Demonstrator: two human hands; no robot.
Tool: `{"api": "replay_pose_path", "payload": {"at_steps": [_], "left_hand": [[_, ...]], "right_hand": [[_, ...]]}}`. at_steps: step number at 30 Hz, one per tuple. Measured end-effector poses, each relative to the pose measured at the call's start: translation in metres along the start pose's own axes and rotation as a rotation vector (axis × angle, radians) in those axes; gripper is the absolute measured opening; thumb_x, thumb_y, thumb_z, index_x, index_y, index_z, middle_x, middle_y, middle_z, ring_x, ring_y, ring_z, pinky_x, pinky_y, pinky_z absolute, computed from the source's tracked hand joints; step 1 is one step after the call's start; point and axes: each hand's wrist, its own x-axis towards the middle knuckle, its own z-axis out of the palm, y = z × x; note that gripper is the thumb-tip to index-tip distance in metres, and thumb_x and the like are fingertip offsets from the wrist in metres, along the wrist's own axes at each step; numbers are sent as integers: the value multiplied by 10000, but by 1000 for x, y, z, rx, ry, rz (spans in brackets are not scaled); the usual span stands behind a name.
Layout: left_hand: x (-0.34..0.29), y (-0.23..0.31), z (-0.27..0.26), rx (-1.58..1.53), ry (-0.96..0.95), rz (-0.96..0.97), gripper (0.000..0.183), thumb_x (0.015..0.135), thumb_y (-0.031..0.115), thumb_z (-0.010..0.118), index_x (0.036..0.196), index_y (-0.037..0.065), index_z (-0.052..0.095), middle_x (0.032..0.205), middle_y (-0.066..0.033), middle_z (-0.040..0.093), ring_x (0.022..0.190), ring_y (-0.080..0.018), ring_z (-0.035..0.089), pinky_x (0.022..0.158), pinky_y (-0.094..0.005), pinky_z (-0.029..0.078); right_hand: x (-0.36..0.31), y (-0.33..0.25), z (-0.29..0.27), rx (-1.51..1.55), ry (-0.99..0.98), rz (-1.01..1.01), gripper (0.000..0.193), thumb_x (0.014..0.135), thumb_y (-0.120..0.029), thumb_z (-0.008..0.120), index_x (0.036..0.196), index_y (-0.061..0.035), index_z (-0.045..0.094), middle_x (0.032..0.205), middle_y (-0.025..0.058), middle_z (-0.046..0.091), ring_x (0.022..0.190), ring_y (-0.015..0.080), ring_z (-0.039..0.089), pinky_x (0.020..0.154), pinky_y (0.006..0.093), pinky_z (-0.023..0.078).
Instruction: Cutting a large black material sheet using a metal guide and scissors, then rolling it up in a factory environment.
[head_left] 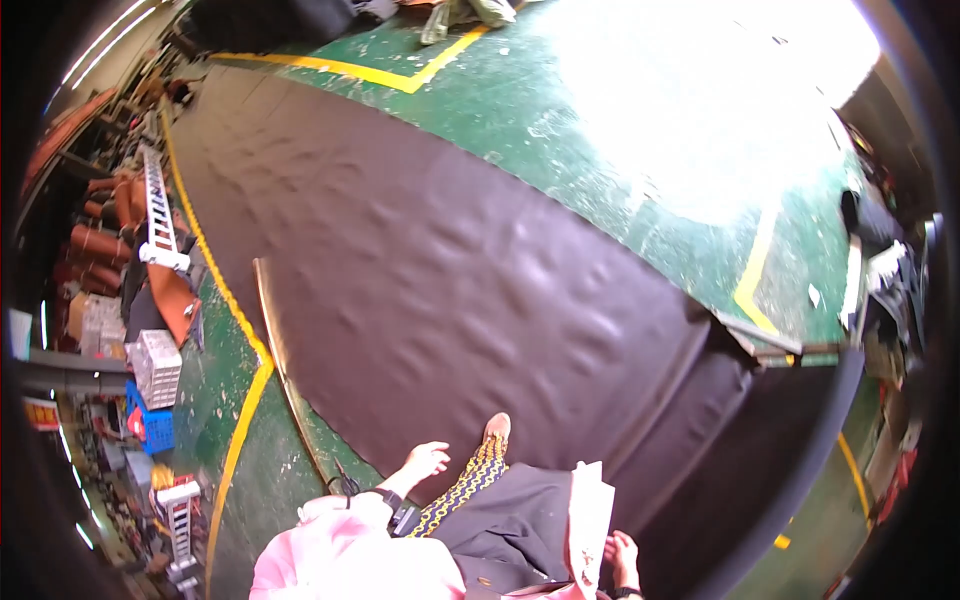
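A long dark brown sheet [430, 240], wavy and creased in places, lies across the green floor from the far left to the near right. My left hand [427, 460] hangs over its near edge, empty, fingers loosely bent and apart. Beside the pink sleeve and dark apron [520, 510], my right hand [622, 557] hangs with its fingers slightly curled and nothing visible in them. One shoe [497, 427] stands on the sheet. At the right the sheet rises in folds toward a dark, curved length of material [770, 470].
A long thin pole [275, 340] lies along the sheet's left edge. Yellow floor lines [240, 430] run beside it. Brown rolls, a white ladder-like frame [158, 205], a white box [155, 368] and a blue crate [150, 418] crowd the left. A metal bar [757, 332] stands at the right.
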Motion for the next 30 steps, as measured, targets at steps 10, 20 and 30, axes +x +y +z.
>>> {"api": "replay_pose_path", "payload": {"at_steps": [10, 20, 30], "left_hand": [[116, 230, 116, -122, 121, 99, 313, 853, 81, 448, 1154, 30, 522, 880, -97, 631, 663, -137, 595, 527, -254, 485], [152, 350, 260, -262, 153, -187, 294, 882, 161, 442, 1148, 90, 544, 881, -79, 636, 669, -156, 612, 539, -279, 491], [267, 560, 375, -638, 237, -106, 313, 876, 163, 446, 1169, 88, 530, 887, -70, 643, 669, -147, 618, 559, -276, 503]], "right_hand": [[153, -312, -91, -515, -394, -401, 228, 795, -204, 560, 937, -27, 535, 849, 109, 539, 804, 212, 540, 675, 326, 451], [259, -897, 19, -474, -145, -654, 257, 858, -206, 495, 1084, -91, 537, 875, 43, 631, 675, 156, 601, 578, 288, 459], [295, -1127, 184, -966, -487, -600, 285, 858, -209, 516, 1109, -76, 539, 937, 85, 639, 768, 189, 629, 623, 287, 481]]}}
